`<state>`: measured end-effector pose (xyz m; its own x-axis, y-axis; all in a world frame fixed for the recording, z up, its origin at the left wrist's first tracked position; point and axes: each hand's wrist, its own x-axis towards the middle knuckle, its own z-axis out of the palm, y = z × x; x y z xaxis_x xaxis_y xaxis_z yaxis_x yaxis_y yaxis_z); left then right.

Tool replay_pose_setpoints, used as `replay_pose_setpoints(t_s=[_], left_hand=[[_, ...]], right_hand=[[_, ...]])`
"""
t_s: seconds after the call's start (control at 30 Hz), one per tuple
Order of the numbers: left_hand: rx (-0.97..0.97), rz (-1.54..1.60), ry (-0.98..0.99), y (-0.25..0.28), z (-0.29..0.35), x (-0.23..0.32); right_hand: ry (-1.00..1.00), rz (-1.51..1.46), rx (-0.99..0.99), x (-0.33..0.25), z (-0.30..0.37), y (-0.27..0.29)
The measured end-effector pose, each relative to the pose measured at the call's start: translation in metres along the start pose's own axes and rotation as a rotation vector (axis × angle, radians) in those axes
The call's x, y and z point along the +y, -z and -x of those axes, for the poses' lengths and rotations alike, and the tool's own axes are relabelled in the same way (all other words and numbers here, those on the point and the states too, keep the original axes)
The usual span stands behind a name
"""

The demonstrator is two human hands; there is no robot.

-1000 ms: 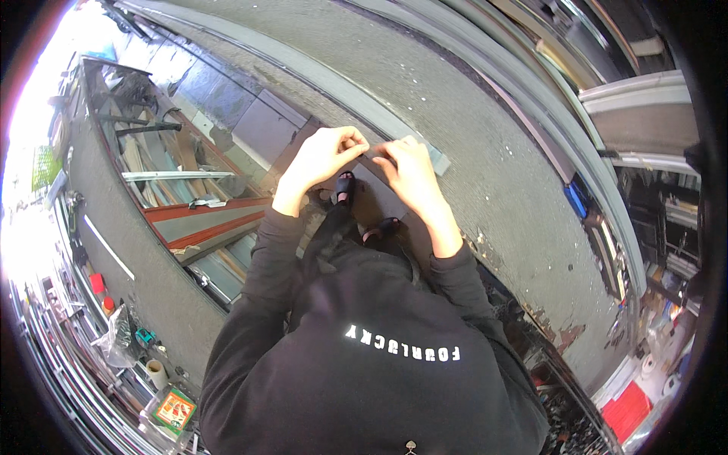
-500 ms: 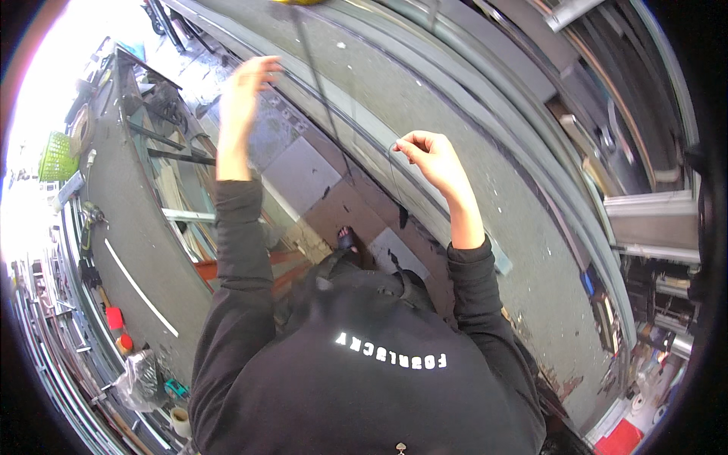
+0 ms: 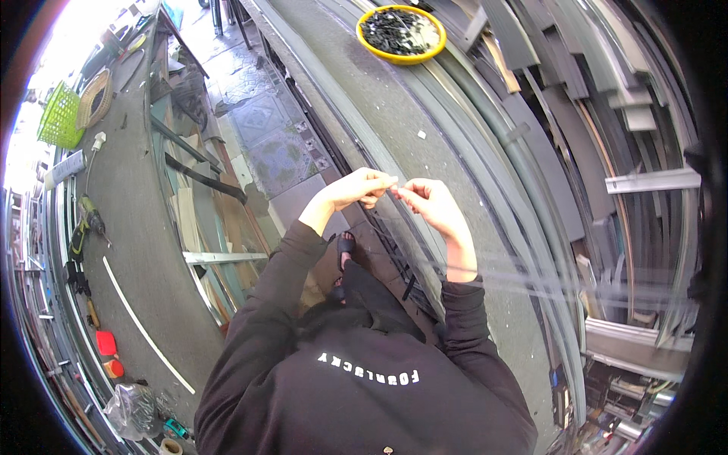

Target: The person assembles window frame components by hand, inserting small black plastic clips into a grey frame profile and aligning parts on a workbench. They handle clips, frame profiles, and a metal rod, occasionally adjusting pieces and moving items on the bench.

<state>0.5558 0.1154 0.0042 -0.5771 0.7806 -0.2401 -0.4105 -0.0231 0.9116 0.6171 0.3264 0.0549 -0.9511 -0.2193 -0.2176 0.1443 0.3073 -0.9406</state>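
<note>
While the long grey desk (image 3: 523, 371) is stretching along the right, with stacked lengths of dark trim (image 3: 523, 121) lying beyond it, the yellow basin (image 3: 409, 61) of small black and pale pieces is now showing whole near the top; a moment ago only a sliver of it was showing. The left hand (image 3: 353, 187) is making the bigger change: it was reaching far out to the upper left, and now it is meeting the right hand (image 3: 436, 208) above the desk's inner edge. That is seemingly bringing the work back to both sets of fingertips — close, fine handling.

As for room, a second desk (image 3: 144, 250) is lying well apart on the left, and the tiled walkway (image 3: 277, 152) is running between the two, leaving space below the wrists. The green basket (image 3: 59, 117), the drill (image 3: 92, 216) and the narrow white strip (image 3: 144, 318) are resting over on that left side, away from both elbows.

The hands are almost touching, thumbs pressing toward fingers; the right one is apparently pinching a thin strand (image 3: 607, 284), which is blurring out past the right cuff toward the trim — whether the left one is gripping it too, I cannot tell.
</note>
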Motion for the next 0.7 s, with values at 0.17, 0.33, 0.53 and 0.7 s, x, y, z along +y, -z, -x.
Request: replay_pose_setpoints(t_s=[0.17, 0.33, 0.53, 0.7], left_hand=[[0.131, -0.461, -0.129, 0.07, -0.013, 0.014], [0.115, -0.511, -0.097, 0.114, -0.02, 0.027], [0.026, -0.771, -0.14, 0.138, -0.025, 0.035], [-0.076, -0.82, -0.296, 0.155, -0.039, 0.039]], right_hand=[[-0.053, 0.138, 0.077, 0.013, -0.049, -0.026], [-0.081, 0.359, 0.109, 0.017, -0.081, -0.057], [0.128, 0.64, 0.482, 0.022, -0.108, -0.08], [-0.014, 0.598, 0.563, 0.024, -0.113, -0.086]])
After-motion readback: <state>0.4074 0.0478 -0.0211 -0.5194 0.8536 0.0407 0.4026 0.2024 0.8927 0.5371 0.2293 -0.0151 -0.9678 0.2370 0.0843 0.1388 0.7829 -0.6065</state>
